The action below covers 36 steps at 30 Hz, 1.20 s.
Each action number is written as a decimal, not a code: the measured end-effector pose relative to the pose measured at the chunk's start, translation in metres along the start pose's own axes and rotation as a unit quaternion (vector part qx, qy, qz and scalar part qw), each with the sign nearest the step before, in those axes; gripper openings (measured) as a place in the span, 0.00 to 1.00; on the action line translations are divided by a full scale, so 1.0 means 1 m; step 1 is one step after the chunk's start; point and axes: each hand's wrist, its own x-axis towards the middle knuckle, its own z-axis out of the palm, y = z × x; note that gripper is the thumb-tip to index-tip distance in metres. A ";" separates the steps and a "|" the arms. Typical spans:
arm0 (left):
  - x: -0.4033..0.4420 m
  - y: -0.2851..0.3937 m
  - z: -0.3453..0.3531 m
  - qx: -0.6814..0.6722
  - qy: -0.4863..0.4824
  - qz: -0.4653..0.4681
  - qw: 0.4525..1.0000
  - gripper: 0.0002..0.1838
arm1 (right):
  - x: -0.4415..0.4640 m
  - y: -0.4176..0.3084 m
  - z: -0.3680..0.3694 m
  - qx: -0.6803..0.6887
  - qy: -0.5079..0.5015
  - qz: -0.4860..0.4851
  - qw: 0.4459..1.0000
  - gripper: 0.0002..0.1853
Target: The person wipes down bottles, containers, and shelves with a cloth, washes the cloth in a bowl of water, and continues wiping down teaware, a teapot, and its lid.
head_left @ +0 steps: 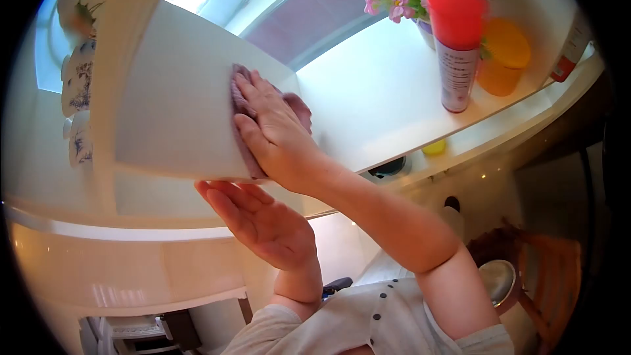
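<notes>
Under the right hand (282, 148), against a pale panel (177, 98), lies a mauve cloth (300, 109), bunched. It shows on both sides of that hand: a long strip past the thumb side, a smaller fold past the little-finger side. Right palm down on it, fingers extended and close together, thumb angled away; pressing flat, no pinch visible.

Left hand (276, 233) below the cloth and apart from it, palm turned up, fingers loosely extended, nothing held. Its fingertips sit at the panel's near edge; contact cannot be told. The right wrist passes just above it.

Right of the cloth, a white shelf (368, 105) meets the panel at a corner. Standing on it, well apart from both hands: a red-capped can (458, 69), upright, with an orange container (505, 59) just beside. Pink flowers (399, 0) behind the can.
</notes>
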 end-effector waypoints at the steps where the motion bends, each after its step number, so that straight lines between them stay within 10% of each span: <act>1: 0.001 0.000 -0.002 -0.004 -0.021 0.003 1.000 0.40 | -0.007 0.003 -0.002 -0.007 -0.001 -0.001 1.000 0.31; 8: 0.000 0.005 -0.001 0.031 -0.038 -0.012 0.999 0.39 | -0.066 0.005 -0.032 -0.188 -0.012 0.074 0.979 0.25; 12: 0.003 0.006 -0.002 0.044 -0.035 -0.035 0.998 0.40 | -0.055 0.000 -0.073 -0.304 0.030 -0.068 0.950 0.18; 17: 0.005 0.008 -0.005 0.050 -0.044 -0.027 0.997 0.41 | -0.019 0.030 -0.101 -0.638 -0.073 -0.017 0.766 0.31; 23: 0.004 0.011 -0.006 0.064 -0.060 -0.038 0.995 0.40 | -0.029 0.017 -0.079 -0.590 -0.268 -0.081 0.758 0.31; 36: -0.009 0.010 -0.013 0.115 -0.058 0.012 0.992 0.39 | -0.092 0.007 -0.100 -0.481 -0.098 -0.257 0.833 0.17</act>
